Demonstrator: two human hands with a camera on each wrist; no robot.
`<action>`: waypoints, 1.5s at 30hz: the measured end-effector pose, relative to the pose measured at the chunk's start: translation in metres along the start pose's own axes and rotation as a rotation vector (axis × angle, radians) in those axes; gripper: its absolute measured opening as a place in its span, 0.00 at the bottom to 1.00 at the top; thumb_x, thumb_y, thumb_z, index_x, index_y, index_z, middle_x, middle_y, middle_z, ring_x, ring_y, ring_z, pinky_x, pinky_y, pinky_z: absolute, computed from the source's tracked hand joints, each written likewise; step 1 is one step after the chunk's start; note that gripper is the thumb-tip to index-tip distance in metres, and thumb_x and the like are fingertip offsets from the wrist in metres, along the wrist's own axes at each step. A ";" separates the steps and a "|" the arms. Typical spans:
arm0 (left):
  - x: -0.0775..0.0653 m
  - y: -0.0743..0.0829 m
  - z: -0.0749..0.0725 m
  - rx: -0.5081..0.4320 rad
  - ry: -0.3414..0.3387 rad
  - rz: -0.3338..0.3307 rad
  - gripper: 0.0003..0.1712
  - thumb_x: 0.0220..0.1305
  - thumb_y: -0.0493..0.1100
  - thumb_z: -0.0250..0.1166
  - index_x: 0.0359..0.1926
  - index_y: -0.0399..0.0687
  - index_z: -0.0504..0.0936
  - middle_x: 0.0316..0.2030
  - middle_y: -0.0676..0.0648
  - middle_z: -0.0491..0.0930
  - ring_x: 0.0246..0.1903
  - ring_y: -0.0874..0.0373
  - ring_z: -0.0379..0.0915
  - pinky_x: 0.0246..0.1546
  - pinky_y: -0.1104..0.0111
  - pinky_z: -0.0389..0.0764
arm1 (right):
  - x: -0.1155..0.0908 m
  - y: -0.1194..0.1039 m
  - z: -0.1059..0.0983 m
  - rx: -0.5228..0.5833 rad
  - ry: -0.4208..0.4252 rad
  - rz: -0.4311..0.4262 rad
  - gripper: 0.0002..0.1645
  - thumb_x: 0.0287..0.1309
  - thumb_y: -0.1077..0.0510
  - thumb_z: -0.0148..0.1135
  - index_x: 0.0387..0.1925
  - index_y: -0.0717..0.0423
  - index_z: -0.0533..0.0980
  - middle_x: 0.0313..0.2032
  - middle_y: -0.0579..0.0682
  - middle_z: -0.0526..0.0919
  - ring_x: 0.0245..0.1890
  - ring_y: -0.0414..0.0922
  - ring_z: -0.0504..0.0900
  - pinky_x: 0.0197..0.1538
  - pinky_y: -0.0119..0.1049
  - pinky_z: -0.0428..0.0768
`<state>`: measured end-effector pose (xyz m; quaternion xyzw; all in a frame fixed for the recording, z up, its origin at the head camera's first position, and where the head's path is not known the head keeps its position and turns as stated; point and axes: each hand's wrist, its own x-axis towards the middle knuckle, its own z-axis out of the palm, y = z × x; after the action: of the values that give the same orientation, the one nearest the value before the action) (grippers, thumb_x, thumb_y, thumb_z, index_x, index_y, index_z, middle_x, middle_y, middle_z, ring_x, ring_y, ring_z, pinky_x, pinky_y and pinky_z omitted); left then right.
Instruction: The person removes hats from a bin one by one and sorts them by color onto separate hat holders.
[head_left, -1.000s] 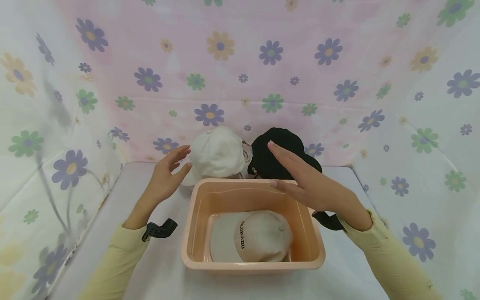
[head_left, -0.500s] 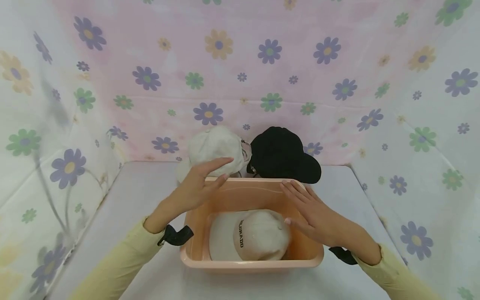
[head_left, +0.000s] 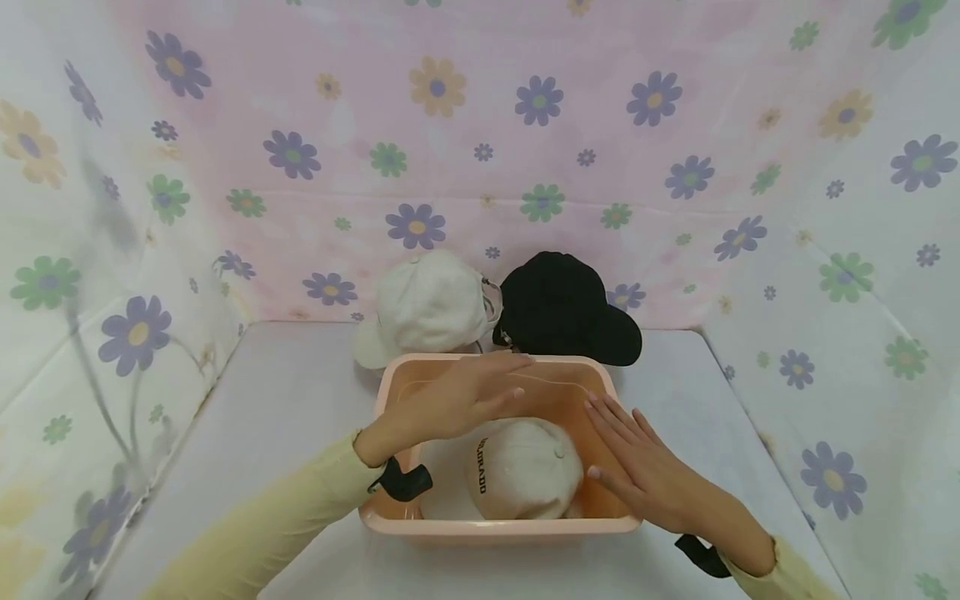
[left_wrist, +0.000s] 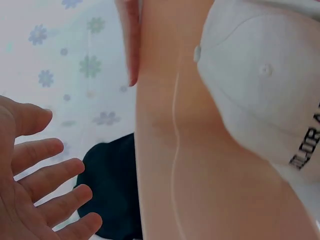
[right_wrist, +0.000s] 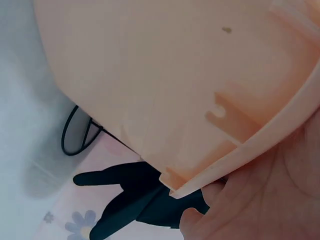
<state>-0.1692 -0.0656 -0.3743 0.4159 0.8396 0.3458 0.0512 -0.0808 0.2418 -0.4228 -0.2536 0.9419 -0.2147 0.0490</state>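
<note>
A peach plastic basin stands before the person in the head view. Inside lies a cream baseball cap with dark lettering, its brim to the left and partly under the left forearm. My left hand hovers over the basin's back left part, fingers extended, holding nothing; in the left wrist view its fingers are spread. At the basin's right rim is my right hand, fingers nearly straight. Its palm appears to touch the rim in the right wrist view, where most of the fingers are hidden.
Behind the basin, a white cap and a black cap sit side by side against the flowered cloth wall. White table surface shows on both sides of the basin. A black camera mount is on the left wrist.
My left hand has swept right, from beside the white cap to above the basin. The right hand has come down and toward the person, from over the black cap to the basin's right rim.
</note>
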 end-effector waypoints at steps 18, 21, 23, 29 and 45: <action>0.032 -0.001 0.054 0.169 -0.337 -0.023 0.29 0.75 0.48 0.61 0.71 0.44 0.71 0.69 0.45 0.73 0.68 0.53 0.69 0.71 0.60 0.69 | -0.002 -0.001 0.008 -0.088 0.058 0.032 0.45 0.75 0.40 0.49 0.82 0.49 0.45 0.81 0.51 0.47 0.81 0.53 0.42 0.75 0.33 0.20; 0.034 0.000 0.065 0.220 -0.399 -0.033 0.29 0.75 0.50 0.61 0.70 0.40 0.72 0.68 0.43 0.74 0.68 0.51 0.69 0.71 0.60 0.68 | -0.002 -0.001 0.008 -0.096 0.070 0.019 0.44 0.75 0.42 0.50 0.82 0.52 0.46 0.81 0.51 0.47 0.81 0.53 0.42 0.74 0.29 0.20; 0.035 0.002 0.071 0.251 -0.424 -0.030 0.30 0.74 0.50 0.61 0.69 0.40 0.72 0.67 0.44 0.75 0.67 0.52 0.70 0.71 0.62 0.68 | -0.003 -0.001 0.008 -0.104 0.077 0.009 0.44 0.75 0.43 0.51 0.81 0.53 0.47 0.81 0.51 0.48 0.81 0.52 0.42 0.74 0.28 0.20; 0.032 0.002 0.085 0.262 -0.462 -0.045 0.35 0.72 0.53 0.62 0.73 0.40 0.68 0.67 0.43 0.74 0.66 0.54 0.70 0.69 0.66 0.69 | -0.003 -0.001 0.007 -0.110 0.070 0.009 0.44 0.76 0.41 0.49 0.82 0.51 0.45 0.81 0.51 0.47 0.81 0.51 0.41 0.73 0.27 0.20; 0.033 -0.005 0.106 0.315 -0.422 -0.103 0.45 0.64 0.67 0.65 0.71 0.42 0.70 0.66 0.46 0.76 0.63 0.55 0.73 0.63 0.58 0.74 | -0.003 -0.003 0.009 -0.074 0.061 0.032 0.44 0.76 0.40 0.48 0.82 0.52 0.46 0.81 0.50 0.46 0.81 0.53 0.42 0.74 0.29 0.22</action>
<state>-0.1543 0.0135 -0.4511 0.4382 0.8739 0.1133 0.1772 -0.0751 0.2375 -0.4297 -0.2336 0.9542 -0.1866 0.0144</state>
